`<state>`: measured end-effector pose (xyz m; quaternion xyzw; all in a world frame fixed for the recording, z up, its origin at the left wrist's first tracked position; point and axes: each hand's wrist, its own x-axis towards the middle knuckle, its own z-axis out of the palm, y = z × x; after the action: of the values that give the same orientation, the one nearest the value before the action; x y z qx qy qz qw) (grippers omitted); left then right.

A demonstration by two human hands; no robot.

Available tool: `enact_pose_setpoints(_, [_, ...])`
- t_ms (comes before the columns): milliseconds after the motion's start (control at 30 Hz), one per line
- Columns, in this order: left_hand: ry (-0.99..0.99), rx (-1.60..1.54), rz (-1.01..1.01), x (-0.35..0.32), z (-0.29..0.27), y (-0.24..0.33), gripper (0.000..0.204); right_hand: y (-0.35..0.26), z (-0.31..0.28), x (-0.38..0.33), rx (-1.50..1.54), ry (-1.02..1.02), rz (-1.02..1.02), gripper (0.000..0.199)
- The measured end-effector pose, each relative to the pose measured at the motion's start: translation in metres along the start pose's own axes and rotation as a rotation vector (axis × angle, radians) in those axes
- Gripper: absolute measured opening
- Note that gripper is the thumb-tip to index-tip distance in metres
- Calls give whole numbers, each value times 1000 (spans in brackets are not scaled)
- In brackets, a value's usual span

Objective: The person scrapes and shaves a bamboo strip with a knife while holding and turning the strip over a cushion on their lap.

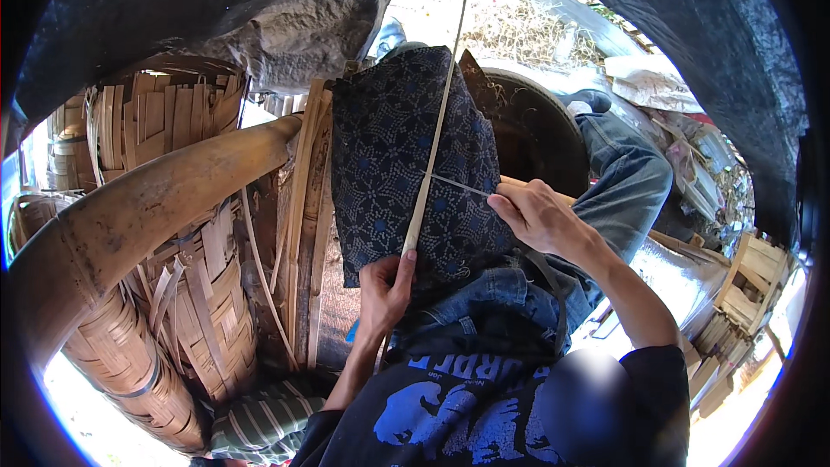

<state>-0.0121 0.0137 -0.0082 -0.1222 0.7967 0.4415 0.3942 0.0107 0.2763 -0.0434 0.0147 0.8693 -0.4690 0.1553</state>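
My left hand (386, 287) is closed round the lower end of a long, pale bamboo strip (424, 195), the thumb lying along it. The strip slants up and away over my lap, narrowing to a thin dark tip. My right hand (543, 218) grips a knife with a narrow blade (461, 184). The blade's tip meets the strip at about its middle, or lies just over it; I cannot tell which. Part of a light wooden handle shows beyond the right hand. Under both lies a dark blue patterned cloth (380, 164) spread over my lap.
A thick bamboo pole (164, 188) crosses at the left, above woven bamboo baskets (130, 346). Split bamboo lengths (304, 268) stand beside the cloth. A dark round basin (540, 134) is beyond my knee. Dark sheeting (683, 9) hangs overhead. A small wooden stool-like frame (750, 285) stands right.
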Motion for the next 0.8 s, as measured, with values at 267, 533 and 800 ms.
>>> enact_pose_setpoints(267, [37,102,91,4,0,-9,47,-13,-7,10,-18,-84,78,51])
enact_pose_setpoints(533, [102,221,190,2,2,0,46,-5,-12,21,49,-353,376,62])
enact_pose_setpoints(800, [55,174,187,3,2,-3,46,-18,16,20,-6,47,88,58])
